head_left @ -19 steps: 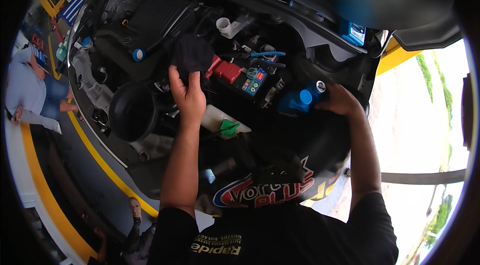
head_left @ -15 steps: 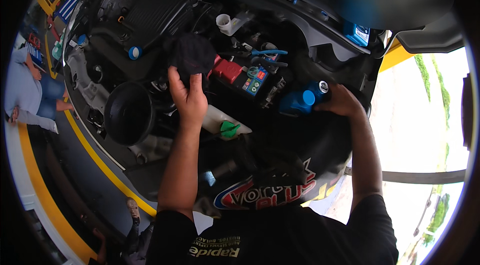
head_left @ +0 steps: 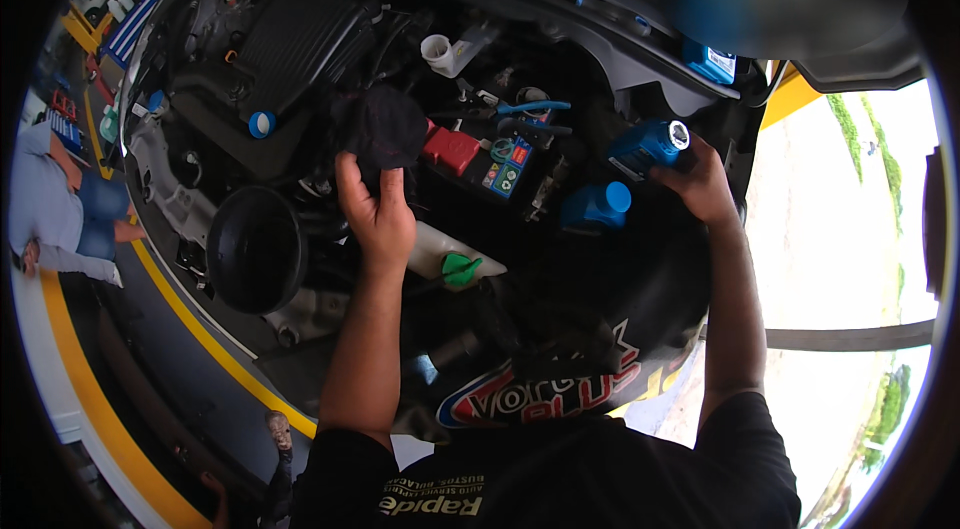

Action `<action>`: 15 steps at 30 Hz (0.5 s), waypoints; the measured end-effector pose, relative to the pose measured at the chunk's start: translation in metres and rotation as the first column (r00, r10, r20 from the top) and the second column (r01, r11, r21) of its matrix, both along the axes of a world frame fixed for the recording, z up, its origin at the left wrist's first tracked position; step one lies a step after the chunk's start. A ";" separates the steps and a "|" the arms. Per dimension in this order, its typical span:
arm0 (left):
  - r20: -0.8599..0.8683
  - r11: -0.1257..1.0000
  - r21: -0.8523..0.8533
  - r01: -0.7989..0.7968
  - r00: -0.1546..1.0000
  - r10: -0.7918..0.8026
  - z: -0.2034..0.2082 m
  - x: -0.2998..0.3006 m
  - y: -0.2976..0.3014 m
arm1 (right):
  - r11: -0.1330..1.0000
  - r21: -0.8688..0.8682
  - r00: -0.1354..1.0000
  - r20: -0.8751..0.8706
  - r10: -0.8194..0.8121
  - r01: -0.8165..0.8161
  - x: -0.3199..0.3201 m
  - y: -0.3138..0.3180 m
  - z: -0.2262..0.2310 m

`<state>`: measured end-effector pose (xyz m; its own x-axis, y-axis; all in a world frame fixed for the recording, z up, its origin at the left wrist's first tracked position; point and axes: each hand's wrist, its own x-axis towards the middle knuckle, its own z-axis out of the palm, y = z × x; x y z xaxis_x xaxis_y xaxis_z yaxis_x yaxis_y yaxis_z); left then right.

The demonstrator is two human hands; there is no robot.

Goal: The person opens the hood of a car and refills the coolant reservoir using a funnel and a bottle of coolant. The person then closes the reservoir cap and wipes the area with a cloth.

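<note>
Lifted away from the capped container [head_left: 597,208], the blue bottle [head_left: 640,148] is clamped in the right hand [head_left: 706,181], right of the battery [head_left: 509,171], its pick-up done, I'd say, the container untouched, while the left hand [head_left: 379,219] pinches a dark cloth [head_left: 382,126] left of that battery.

Near-left of right fingers [head_left: 664,178], a capped bottle [head_left: 597,207] obstructs.

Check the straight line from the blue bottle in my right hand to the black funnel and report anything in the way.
Seen from above, your left hand, holding a dark cloth, lies between the blue bottle and the black funnel; the battery lies there too, nearer the bottle. Their heights cannot be judged here.
</note>
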<state>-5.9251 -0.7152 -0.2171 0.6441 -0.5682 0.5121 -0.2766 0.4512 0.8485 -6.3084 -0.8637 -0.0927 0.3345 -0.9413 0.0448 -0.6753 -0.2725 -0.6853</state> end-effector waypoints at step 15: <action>0.096 0.998 -0.018 -0.053 0.994 0.054 0.005 0.004 -0.001 | 0.997 -0.077 0.616 0.784 0.072 -0.019 0.034 -0.022 0.050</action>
<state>-5.9209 -0.7158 -0.2123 0.6204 -0.5255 0.5822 -0.3813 0.4466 0.8094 -6.2743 -0.8857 -0.0429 0.1886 -0.9129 0.3619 0.1285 -0.3424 -0.9307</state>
